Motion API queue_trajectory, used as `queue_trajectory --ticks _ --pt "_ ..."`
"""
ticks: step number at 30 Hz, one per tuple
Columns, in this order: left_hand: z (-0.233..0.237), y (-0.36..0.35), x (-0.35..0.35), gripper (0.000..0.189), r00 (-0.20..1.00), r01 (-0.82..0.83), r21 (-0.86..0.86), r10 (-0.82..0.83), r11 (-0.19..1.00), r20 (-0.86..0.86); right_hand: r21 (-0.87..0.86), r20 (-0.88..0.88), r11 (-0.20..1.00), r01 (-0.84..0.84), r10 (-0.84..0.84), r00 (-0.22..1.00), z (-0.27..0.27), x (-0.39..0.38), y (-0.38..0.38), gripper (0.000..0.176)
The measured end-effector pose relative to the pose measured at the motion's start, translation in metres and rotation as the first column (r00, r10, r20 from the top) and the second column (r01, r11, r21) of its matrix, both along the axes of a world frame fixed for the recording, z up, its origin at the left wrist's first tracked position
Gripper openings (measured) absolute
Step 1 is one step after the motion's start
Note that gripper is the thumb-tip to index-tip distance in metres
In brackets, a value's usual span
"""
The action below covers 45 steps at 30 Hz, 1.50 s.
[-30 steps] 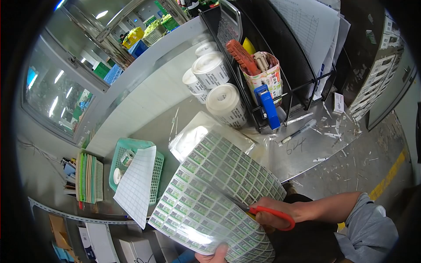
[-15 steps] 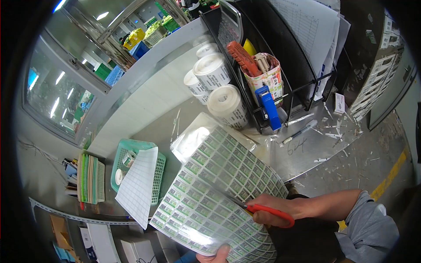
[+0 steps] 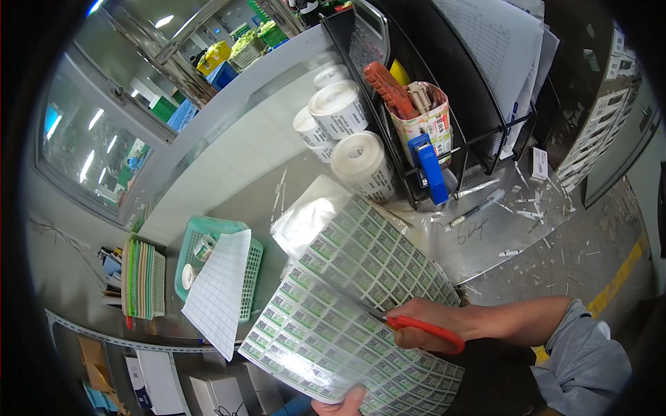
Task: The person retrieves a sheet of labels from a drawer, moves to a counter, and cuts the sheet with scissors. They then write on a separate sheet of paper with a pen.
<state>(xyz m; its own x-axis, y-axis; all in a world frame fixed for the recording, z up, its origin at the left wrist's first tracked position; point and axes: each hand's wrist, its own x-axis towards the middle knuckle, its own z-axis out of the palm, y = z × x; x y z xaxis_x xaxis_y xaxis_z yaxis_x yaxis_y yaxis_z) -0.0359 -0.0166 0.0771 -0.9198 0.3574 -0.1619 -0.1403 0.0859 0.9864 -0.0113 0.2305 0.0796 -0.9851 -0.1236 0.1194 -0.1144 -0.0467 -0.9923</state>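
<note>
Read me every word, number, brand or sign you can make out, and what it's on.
"64", handwritten on the metal table.
Too small or blurred to read: print on the sticker sheet, label rolls, cup, papers and small box.

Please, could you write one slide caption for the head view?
Right hand holding red-handled scissors in a partly cut label sheet, left hand gripping its lower edge.

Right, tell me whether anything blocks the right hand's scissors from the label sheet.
Nothing visible does. The right hand grips the red-handled scissors, with the blades already at the label sheet. The left hand holds the sheet's near edge, apart from the blades.
</note>
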Motion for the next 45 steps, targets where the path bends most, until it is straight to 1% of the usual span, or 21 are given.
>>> queue_trajectory --ticks 4,7,10,12,13,15,16,18,20,22,24,25,27,31,33,34,36,37,39,41,45 --pt "-0.002 0.000 0.000 0.034 1.000 -0.006 0.005 0.006 1.000 -0.012 0.041 0.010 0.999 0.023 -0.024 1.000 -0.004 -0.002 -0.002 0.035" --pt "-0.004 -0.001 0.001 0.034 1.000 -0.016 0.020 0.016 1.000 -0.026 0.022 0.008 0.999 0.024 -0.025 1.000 -0.004 -0.002 -0.001 0.033" --pt "-0.003 0.001 0.000 0.033 0.999 -0.017 0.013 0.018 1.000 -0.034 -0.025 0.073 0.999 0.033 -0.032 0.997 0.001 -0.001 0.000 0.032" --pt "-0.003 0.002 0.000 0.032 0.999 -0.020 0.007 0.020 1.000 -0.038 -0.123 0.183 0.992 0.030 -0.008 0.983 0.007 0.000 0.003 0.026" --pt "-0.005 0.001 0.000 0.032 0.999 -0.028 0.004 0.029 1.000 -0.035 -0.123 0.183 0.992 0.031 -0.008 0.983 0.010 0.000 0.003 0.026" --pt "-0.007 -0.001 0.000 0.031 0.999 -0.036 0.000 0.036 0.999 -0.033 -0.181 0.377 0.983 0.022 0.049 0.925 0.016 -0.002 0.004 0.020" --pt "-0.008 -0.001 0.000 0.030 0.999 -0.034 -0.019 0.033 0.999 -0.030 -0.180 0.376 0.983 0.023 0.047 0.925 0.014 -0.003 0.005 0.020" --pt "-0.007 0.001 0.000 0.030 0.999 -0.032 -0.037 0.030 0.999 -0.030 0.034 0.154 0.999 0.033 -0.038 0.987 0.011 -0.005 0.007 0.018" --pt "-0.006 0.003 0.001 0.030 0.999 -0.031 0.011 0.031 0.999 -0.023 0.058 0.145 0.998 0.010 -0.018 0.989 0.015 -0.007 0.010 0.017" --pt "-0.005 0.004 0.001 0.030 0.999 -0.032 0.013 0.032 0.999 -0.025 0.083 0.137 0.996 -0.012 0.000 0.991 0.015 -0.009 0.012 0.017" --pt "-0.005 0.004 0.002 0.030 0.999 -0.034 0.013 0.035 0.999 -0.023 0.099 0.015 0.995 0.021 -0.022 1.000 0.007 -0.010 0.010 0.017" --pt "-0.005 0.004 0.002 0.030 0.999 -0.032 0.010 0.032 0.999 -0.022 0.099 0.014 0.995 0.019 -0.021 1.000 0.008 -0.011 0.010 0.017" --pt "-0.006 0.004 0.003 0.030 0.999 -0.030 0.006 0.030 1.000 -0.021 0.052 0.106 0.999 0.008 -0.013 0.994 0.009 -0.010 0.011 0.019" --pt "-0.008 0.004 0.003 0.030 1.000 -0.027 0.012 0.027 1.000 -0.009 -0.023 0.194 0.999 0.037 -0.031 0.980 0.012 -0.009 0.011 0.022" --pt "-0.008 0.005 0.003 0.030 1.000 -0.027 0.002 0.027 1.000 0.005 -0.005 0.201 1.000 -0.014 0.015 0.979 0.012 -0.009 0.013 0.037" --pt "-0.008 0.005 0.002 0.030 1.000 -0.024 -0.008 0.024 1.000 -0.002 -0.005 0.200 1.000 -0.013 0.014 0.980 0.009 -0.010 0.014 0.037" --pt "-0.007 0.006 0.001 0.030 1.000 -0.019 -0.018 0.019 1.000 -0.011 0.020 0.291 0.998 -0.058 0.050 0.955 0.002 -0.013 0.015 0.041" --pt "-0.006 0.008 0.001 0.029 1.000 -0.026 -0.027 0.026 0.999 -0.006 0.020 0.290 0.998 -0.058 0.049 0.956 0.001 -0.014 0.014 0.041" --pt "-0.005 0.012 0.000 0.029 0.999 -0.032 -0.039 0.032 0.999 -0.001 0.029 0.126 0.997 0.068 -0.071 0.990 0.000 -0.017 0.010 0.037" --pt "-0.006 0.015 -0.002 0.028 0.999 -0.047 -0.004 0.047 0.999 0.011 0.020 0.127 0.997 0.075 -0.077 0.989 -0.002 -0.020 0.010 0.039" --pt "-0.010 0.016 -0.006 0.027 1.000 -0.019 -0.010 0.019 1.000 0.013 0.035 0.135 0.996 0.079 -0.083 0.987 -0.007 -0.027 0.009 0.045"
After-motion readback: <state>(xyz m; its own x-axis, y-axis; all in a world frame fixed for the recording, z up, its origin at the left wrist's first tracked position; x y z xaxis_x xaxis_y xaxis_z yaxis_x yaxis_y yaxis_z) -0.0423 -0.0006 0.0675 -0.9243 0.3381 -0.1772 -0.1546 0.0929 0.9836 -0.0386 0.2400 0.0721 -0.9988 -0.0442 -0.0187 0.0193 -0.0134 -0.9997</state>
